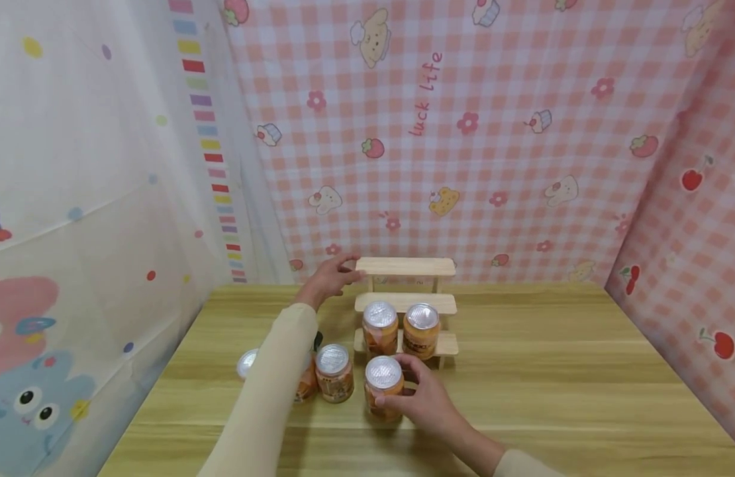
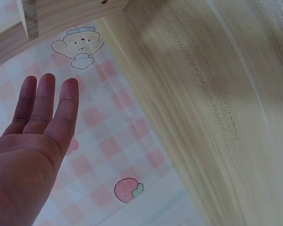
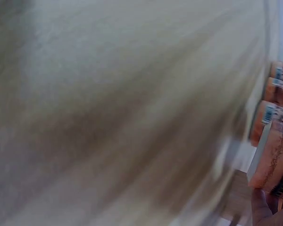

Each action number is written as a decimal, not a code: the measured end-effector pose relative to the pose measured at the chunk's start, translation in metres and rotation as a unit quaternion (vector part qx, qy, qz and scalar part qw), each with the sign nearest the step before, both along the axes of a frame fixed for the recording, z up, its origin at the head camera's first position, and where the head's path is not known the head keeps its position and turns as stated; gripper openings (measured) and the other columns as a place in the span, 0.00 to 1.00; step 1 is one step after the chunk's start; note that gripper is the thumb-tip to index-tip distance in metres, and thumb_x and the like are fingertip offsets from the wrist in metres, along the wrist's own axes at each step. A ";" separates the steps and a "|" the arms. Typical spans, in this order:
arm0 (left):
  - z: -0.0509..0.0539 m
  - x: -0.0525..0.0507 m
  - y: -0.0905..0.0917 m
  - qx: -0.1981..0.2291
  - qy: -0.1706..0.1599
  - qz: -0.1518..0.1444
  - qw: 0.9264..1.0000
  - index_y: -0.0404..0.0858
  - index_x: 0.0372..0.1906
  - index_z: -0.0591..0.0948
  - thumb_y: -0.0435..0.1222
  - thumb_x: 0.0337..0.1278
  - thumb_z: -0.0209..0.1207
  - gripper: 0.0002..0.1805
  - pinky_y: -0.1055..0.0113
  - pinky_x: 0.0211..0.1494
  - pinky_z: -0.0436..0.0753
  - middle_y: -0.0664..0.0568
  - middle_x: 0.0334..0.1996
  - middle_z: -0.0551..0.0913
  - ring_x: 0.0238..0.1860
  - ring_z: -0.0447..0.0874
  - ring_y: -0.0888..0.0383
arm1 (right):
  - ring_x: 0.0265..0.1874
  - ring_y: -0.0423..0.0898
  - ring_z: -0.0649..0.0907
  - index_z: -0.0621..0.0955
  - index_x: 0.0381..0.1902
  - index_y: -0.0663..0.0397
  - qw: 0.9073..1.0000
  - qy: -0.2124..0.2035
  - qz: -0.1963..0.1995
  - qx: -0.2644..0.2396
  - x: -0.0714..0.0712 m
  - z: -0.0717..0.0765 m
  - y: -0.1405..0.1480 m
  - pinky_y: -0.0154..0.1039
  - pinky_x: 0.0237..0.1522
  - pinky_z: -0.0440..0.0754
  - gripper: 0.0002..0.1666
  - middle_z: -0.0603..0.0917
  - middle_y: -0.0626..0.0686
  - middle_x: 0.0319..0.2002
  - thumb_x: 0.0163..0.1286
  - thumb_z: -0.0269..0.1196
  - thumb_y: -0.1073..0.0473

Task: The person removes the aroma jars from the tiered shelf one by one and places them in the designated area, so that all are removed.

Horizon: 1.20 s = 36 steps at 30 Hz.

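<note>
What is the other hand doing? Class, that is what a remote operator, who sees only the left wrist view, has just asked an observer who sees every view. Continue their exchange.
Observer: The right hand holds an orange jar in front of the wooden rack.
Operator: Is anything standing on the rack?
Observer: Yes, the head view shows two more jars side by side on its lowest step.
Operator: Are there jars anywhere else?
Observer: Yes, one in plain sight stands on the table, to the picture's left of the held jar, beside others partly hidden by the left sleeve.
</note>
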<state>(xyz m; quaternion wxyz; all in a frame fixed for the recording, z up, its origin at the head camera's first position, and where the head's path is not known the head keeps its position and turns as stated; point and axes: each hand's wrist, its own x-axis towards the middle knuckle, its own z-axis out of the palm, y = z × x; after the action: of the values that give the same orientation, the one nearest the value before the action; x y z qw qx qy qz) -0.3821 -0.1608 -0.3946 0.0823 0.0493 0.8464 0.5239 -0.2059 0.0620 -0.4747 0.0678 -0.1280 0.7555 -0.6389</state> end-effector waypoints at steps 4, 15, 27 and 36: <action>0.000 0.000 -0.001 0.002 0.000 0.002 1.000 0.47 0.71 0.69 0.44 0.68 0.61 0.30 0.46 0.58 0.77 0.39 0.62 0.75 0.61 0.75 0.43 | 0.57 0.56 0.76 0.73 0.61 0.62 1.000 0.009 -0.002 0.002 -0.002 -0.008 -0.006 0.45 0.54 0.81 0.41 0.78 0.58 0.55 0.51 0.79 0.63; 0.000 0.001 0.002 -0.005 -0.003 0.005 1.000 0.48 0.72 0.69 0.46 0.68 0.61 0.31 0.48 0.58 0.77 0.39 0.62 0.75 0.61 0.74 0.43 | 0.60 0.59 0.75 0.72 0.61 0.61 1.000 0.014 0.007 0.013 -0.009 -0.023 -0.012 0.45 0.56 0.79 0.43 0.77 0.60 0.57 0.50 0.79 0.61; -0.001 -0.001 0.000 -0.003 -0.007 0.005 1.000 0.48 0.72 0.69 0.45 0.67 0.61 0.31 0.46 0.58 0.76 0.40 0.62 0.75 0.61 0.74 0.43 | 0.64 0.63 0.72 0.68 0.67 0.66 0.999 0.023 0.024 0.012 0.004 -0.010 0.001 0.53 0.61 0.75 0.47 0.74 0.65 0.63 0.53 0.78 0.59; 0.001 0.001 0.000 -0.007 -0.007 0.001 1.000 0.48 0.73 0.68 0.45 0.68 0.61 0.31 0.46 0.58 0.76 0.40 0.62 0.75 0.61 0.74 0.43 | 0.50 0.54 0.79 0.76 0.60 0.59 0.997 0.050 -0.063 0.007 0.002 0.030 0.029 0.42 0.48 0.81 0.35 0.79 0.59 0.49 0.55 0.76 0.62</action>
<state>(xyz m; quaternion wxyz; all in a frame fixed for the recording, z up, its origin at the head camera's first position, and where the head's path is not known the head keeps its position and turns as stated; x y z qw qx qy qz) -0.3814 -0.1606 -0.3938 0.0879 0.0438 0.8494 0.5185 -0.2042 0.0910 -0.4451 -0.0095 -0.1110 0.7687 -0.6298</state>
